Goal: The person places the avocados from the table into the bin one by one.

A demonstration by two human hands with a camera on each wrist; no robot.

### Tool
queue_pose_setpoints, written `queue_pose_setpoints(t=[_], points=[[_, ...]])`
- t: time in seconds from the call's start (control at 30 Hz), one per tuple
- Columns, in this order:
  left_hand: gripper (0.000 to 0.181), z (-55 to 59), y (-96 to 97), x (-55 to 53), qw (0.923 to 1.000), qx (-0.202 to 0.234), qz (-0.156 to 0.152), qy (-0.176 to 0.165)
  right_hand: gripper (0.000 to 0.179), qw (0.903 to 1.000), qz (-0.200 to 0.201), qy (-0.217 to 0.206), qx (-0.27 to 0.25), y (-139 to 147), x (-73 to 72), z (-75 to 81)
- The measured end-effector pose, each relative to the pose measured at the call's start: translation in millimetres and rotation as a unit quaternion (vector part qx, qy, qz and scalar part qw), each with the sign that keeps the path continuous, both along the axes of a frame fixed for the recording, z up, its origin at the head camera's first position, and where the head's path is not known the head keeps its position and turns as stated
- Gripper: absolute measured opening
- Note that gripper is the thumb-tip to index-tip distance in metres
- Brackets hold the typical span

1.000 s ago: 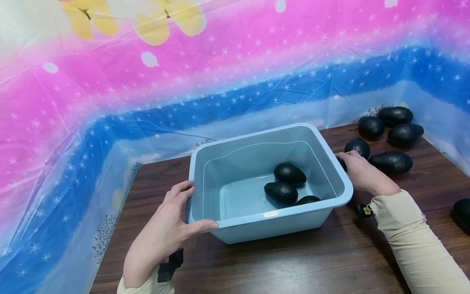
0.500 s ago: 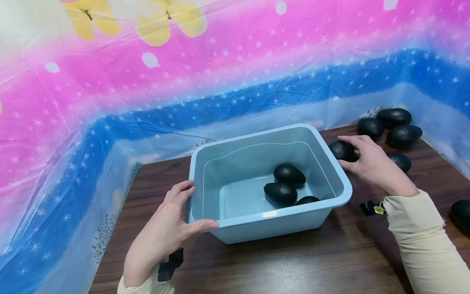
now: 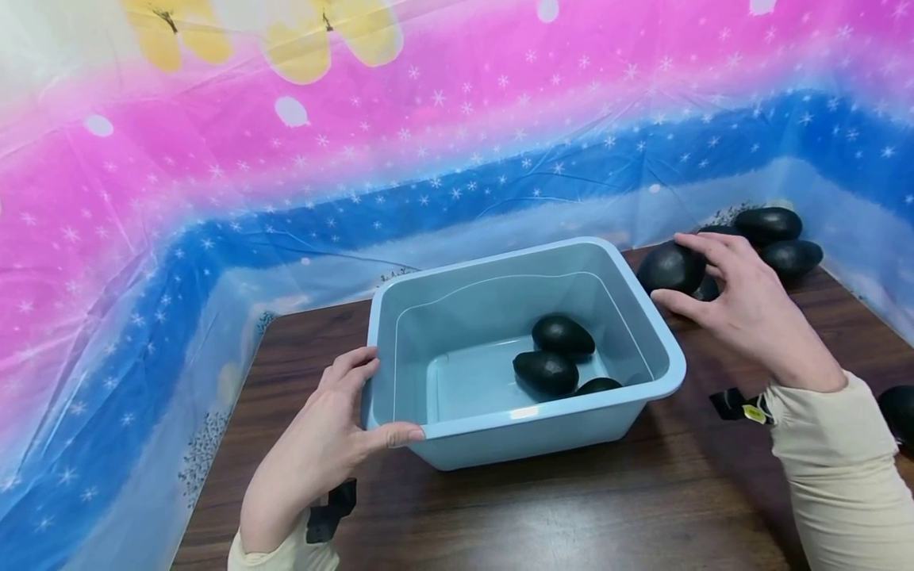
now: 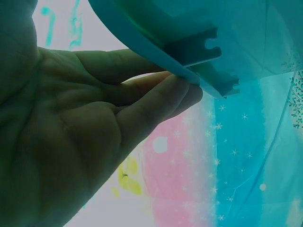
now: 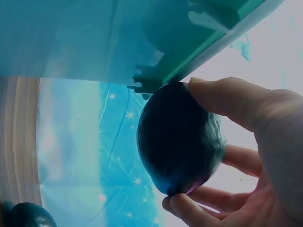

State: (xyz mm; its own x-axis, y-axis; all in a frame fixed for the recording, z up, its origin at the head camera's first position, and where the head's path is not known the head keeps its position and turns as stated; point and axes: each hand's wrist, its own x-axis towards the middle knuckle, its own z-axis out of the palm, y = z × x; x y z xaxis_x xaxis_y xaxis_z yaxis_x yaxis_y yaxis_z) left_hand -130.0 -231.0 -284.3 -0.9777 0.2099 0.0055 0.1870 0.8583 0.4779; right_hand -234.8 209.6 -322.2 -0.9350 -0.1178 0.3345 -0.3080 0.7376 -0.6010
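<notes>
While holding the left end of the blue tub (image 3: 528, 436) with the left hand (image 3: 314, 452), in the head view grips a dark avocado (image 3: 670, 268) in the right hand (image 3: 757, 309), raised higher than half a second ago and so apparently clear of the counter (image 3: 571, 507), just outside the tub's right rim. In the left wrist view, grips the rim with fingers (image 4: 156, 99). In the right wrist view, pinches the avocado between thumb (image 5: 232, 99) and well-spread fingers.

Left hand (image 3: 317, 440) (thumb (image 3: 394, 434) spread) grips — right hand (image 3: 757, 313) pinches
</notes>
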Motion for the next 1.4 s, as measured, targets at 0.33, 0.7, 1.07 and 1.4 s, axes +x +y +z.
queue_pose_setpoints(t=[0.33,0.7,1.07,1.4], points=[[0.108,-0.6,0.1,-0.7,1.0000,-0.002,0.002,-0.001,0.076,0.9976,-0.029,0.061,-0.017,4,2.3,6.4],[0.107,-2.1,0.3,-1.0,1.0000,0.001,-0.002,0.006,0.075,0.9921,-0.007,0.108,-0.063,-7,13.3,15.8],[0.108,-2.3,0.3,-0.7,1.0000,-0.001,-0.005,0.007,0.088,0.9789,0.140,0.145,-0.036,-31,27.5,22.5],[0.107,-4.5,0.4,0.5,1.0000,0.001,-0.003,0.004,0.080,0.9768,0.166,0.135,0.005,-38,34.3,19.2]])
